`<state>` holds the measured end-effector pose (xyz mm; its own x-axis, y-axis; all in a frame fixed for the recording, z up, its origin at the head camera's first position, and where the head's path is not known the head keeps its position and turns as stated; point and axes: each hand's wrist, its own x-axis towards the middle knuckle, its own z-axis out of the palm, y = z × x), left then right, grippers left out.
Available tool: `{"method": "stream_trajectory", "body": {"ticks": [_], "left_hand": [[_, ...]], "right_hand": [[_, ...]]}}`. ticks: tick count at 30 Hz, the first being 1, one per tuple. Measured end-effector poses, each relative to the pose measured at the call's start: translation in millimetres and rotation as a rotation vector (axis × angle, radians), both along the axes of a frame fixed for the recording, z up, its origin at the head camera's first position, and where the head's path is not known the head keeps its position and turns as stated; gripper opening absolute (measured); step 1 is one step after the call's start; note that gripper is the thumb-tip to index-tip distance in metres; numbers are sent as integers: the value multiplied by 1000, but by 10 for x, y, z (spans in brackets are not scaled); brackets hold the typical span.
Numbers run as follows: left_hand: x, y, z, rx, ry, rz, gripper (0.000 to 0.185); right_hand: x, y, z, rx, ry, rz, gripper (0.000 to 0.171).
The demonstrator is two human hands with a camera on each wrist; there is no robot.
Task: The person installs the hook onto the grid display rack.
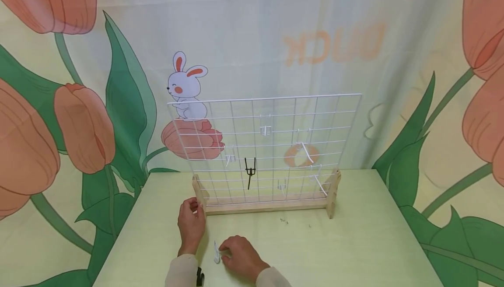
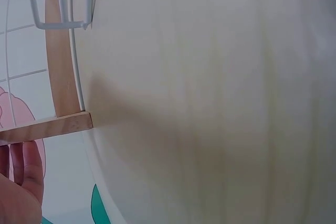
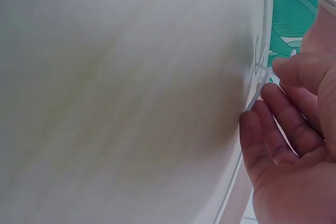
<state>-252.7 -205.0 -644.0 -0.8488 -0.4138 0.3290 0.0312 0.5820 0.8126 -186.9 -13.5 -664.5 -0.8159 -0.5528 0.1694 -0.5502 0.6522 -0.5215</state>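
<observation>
My left hand (image 1: 191, 222) is at the outer side of the stand's left wooden foot (image 1: 199, 194), its fingertips touching the wood. In the left wrist view, the fingers (image 2: 32, 169) lie against that foot (image 2: 63, 125). A small white wire hook (image 1: 216, 254) is close over the table in front of the stand. My right hand (image 1: 242, 256) pinches it at one side between thumb and fingers. Seen from the right wrist, the hook's thin rod (image 3: 257, 95) passes by the fingertips. Part of the hook is hidden behind the hand.
A white wire grid (image 1: 275, 147) stands upright in a wooden base (image 1: 267, 207). Several white hooks and one black hook (image 1: 250, 172) hang on it. Tiny pieces (image 1: 283, 221) lie on the table before the base. A printed curtain (image 1: 252, 37) hangs behind.
</observation>
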Motion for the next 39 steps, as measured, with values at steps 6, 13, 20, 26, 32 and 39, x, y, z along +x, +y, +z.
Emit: {"method": "stream_trajectory", "body": {"ticks": [6, 13, 20, 26, 32, 39], "left_hand": [[1, 9, -8, 3, 10, 10, 26], [17, 24, -34, 4, 10, 16, 27], [13, 13, -28, 19, -9, 9, 28], [2, 10, -37, 1, -4, 9, 27], [2, -2, -34, 9, 1, 2, 27], [-4, -13, -24, 17, -9, -7, 26]], "right_hand": [[-53, -35, -30, 8, 18, 12, 13], [-71, -71, -24, 32, 27, 4, 15], [-80, -86, -14, 85, 71, -1, 10], [-52, -79, 13, 94, 69, 7, 8], [-38, -66, 32, 114, 87, 5, 7], [-4, -42, 79, 114, 101, 6, 7]]}}
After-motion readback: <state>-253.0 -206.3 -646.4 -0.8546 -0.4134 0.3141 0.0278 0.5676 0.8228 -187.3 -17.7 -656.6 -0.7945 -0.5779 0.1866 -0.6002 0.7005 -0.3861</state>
